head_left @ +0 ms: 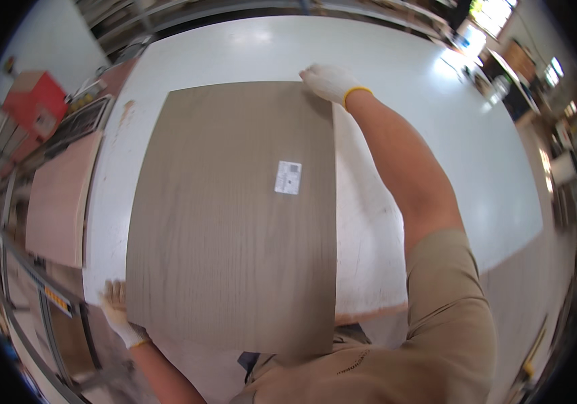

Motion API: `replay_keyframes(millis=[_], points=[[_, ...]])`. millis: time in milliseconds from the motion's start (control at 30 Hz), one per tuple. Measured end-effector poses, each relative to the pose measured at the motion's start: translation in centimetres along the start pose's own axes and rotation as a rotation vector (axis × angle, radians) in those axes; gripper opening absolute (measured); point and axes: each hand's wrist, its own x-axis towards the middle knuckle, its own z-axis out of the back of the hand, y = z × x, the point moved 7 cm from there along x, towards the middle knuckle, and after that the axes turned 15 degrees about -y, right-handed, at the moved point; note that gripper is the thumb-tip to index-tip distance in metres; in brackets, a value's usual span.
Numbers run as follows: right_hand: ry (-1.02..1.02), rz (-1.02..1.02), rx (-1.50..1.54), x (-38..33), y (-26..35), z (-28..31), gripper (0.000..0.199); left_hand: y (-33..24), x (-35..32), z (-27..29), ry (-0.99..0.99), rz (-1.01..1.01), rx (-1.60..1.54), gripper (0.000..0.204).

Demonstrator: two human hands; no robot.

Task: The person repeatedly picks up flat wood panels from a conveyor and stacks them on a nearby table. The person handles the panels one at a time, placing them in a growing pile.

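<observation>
Panel (234, 215), grey wood-grain, lies flat on the white table (436, 135), long axis running away from the person, right hand (329, 82) fingers curled gripping its far corner, left hand (119, 311) clasping the near-left corner.

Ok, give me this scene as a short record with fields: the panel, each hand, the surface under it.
panel: grey-brown wood-grain board, lying flat, small white sticker on top
left hand: gloved, gripping the board's near left corner
right hand: gloved, arm stretched out, gripping the far right corner
surface: large white table
left of table: pale wooden panel, red box
</observation>
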Motion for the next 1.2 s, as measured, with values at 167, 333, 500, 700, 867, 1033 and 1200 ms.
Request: replay_keyframes(millis=[167,333,500,700,867,1033,1200], points=[[0.172,0.057,0.012,9.6,-4.2,-8.2,0.073,5.6,-13.9,10.6,-0.453,-0.068,0.068,0.057],[0.256,0.242,-0.011,11.5,0.0,-11.2,0.081,14.6,-29.4,5.5,-0.424,0.295,0.369,0.082],[0.335,0.131,0.182,12.6,-1.1,-11.7,0.080,15.6,-34.1,-4.8,-0.169,0.397,-0.018,0.107],[0.389,0.153,0.222,5.7,1.3,-8.1,0.078,12.3,-34.8,-7.4,-0.032,0.376,-0.330,0.077],[0.414,0.147,0.275,-3.1,-1.8,-4.3,0.081,9.8,-36.2,-4.8,0.073,0.621,-0.552,0.052],[0.481,0.183,0.142,-7.4,-12.0,-4.3,0.076,10.0,-41.0,1.5,-0.061,0.579,-0.397,0.051],[0.892,-0.066,0.503,-9.8,-19.5,-5.1,0.067,11.4,-50.7,7.4,-0.267,0.573,-0.146,0.049]])
